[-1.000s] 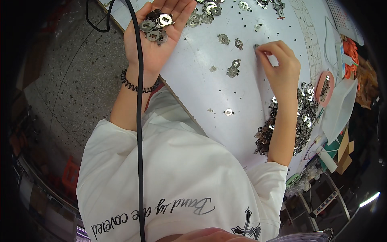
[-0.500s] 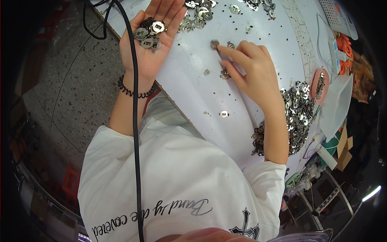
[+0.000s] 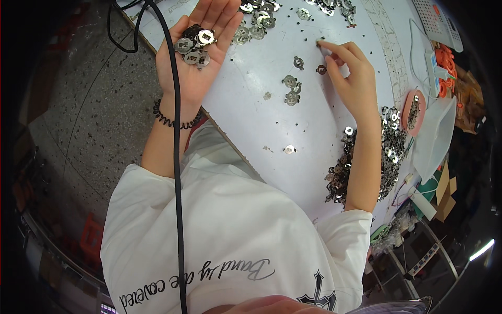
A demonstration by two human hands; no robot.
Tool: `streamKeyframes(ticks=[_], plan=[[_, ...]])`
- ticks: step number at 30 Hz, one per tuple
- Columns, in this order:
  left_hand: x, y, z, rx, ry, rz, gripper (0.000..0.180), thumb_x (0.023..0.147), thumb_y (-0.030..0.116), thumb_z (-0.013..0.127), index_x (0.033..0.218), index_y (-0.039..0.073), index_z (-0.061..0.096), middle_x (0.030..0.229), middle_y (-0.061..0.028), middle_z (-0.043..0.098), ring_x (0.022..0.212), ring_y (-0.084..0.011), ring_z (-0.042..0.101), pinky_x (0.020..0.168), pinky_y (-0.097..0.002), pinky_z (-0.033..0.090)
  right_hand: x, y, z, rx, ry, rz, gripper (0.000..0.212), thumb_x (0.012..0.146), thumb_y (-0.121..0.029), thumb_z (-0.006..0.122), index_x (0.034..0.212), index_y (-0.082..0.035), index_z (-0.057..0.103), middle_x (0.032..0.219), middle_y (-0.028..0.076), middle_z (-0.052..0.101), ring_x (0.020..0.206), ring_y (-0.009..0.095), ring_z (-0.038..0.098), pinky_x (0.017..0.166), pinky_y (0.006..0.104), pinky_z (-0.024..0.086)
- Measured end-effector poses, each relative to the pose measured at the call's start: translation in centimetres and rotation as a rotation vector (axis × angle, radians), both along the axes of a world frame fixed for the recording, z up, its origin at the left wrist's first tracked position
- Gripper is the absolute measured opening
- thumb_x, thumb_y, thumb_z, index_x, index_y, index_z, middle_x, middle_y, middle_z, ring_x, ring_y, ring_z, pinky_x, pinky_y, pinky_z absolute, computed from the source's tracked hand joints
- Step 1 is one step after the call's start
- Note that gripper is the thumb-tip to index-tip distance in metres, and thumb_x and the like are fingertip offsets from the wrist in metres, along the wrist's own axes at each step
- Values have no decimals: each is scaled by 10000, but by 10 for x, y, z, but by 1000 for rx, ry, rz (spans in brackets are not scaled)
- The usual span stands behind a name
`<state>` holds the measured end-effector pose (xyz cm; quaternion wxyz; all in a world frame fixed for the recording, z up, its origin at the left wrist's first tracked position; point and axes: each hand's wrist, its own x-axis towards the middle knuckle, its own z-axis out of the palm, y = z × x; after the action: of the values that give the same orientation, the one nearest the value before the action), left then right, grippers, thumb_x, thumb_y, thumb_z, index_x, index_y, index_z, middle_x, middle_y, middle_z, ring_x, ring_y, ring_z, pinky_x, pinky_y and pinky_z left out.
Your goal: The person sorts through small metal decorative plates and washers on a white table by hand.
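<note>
My left hand (image 3: 194, 57) is palm up with its fingers stretched out. Several thin round metal pieces (image 3: 203, 57) with small tabs and slots lie in the palm, some shiny and some dull. My right hand (image 3: 354, 73) hovers over the white table, thumb and index finger apart. At its index fingertip is a small dark bit (image 3: 319, 44), too small to make out. A dark metal piece (image 3: 321, 69) lies just beside the thumb tip. Left of this hand lie a few more metal pieces (image 3: 292, 98), and a single shiny one (image 3: 289, 149) sits closer to me.
A large heap of metal pieces (image 3: 392, 141) spreads beside and beyond my right forearm. More lie in a cluster (image 3: 256, 21) at the far side. A pink dish (image 3: 417, 94) and a translucent tray (image 3: 436, 136) stand at the right. A black cable (image 3: 177, 157) crosses in front of my left wrist.
My right hand has moved right and slightly away from the loose pieces. Two more pieces now show beside the small group it was near. My left hand has barely moved.
</note>
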<state>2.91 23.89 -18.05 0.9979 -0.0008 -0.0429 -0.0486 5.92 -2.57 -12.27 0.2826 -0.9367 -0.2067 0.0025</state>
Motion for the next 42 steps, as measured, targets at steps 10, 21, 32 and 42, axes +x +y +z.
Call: streamKeyframes(ticks=[10, 21, 32, 42], plan=[[-1, -3, 5, 42, 3, 6, 370, 988, 136, 351, 1217, -75, 550, 1243, -225, 587, 1254, -328, 497, 1154, -444, 290, -5, 7, 3, 147, -29, 91, 137, 773, -42, 664, 901, -45, 712, 836, 62, 595, 748, 208, 582, 664, 307, 477], [-1, -2, 8, 57, -19, -7, 357, 987, 128, 358, 1213, -61, 559, 1226, -223, 596, 1238, -325, 512, 1146, -447, 304, -53, 13, 3, 1, -102, 299, 173, 677, -67, 734, 846, -96, 712, 767, 5, 542, 714, 188, 519, 644, 318, 378], [0, -3, 7, 71, -34, 10, 366, 986, 128, 347, 1214, -70, 554, 1229, -235, 593, 1236, -335, 513, 1137, -458, 316, -10, 4, -9, 259, -58, 22, 351, 815, -110, 678, 1162, -65, 641, 1192, 131, 605, 1112, 267, 566, 980, 347, 414], [1, -3, 7, 63, -69, -3, 366, 985, 125, 346, 1206, -75, 557, 1220, -239, 596, 1236, -342, 511, 1141, -461, 308, -67, 31, -14, 80, -58, 333, 442, 736, -141, 742, 1155, -50, 634, 1287, 111, 565, 1247, 324, 492, 1015, 441, 427]])
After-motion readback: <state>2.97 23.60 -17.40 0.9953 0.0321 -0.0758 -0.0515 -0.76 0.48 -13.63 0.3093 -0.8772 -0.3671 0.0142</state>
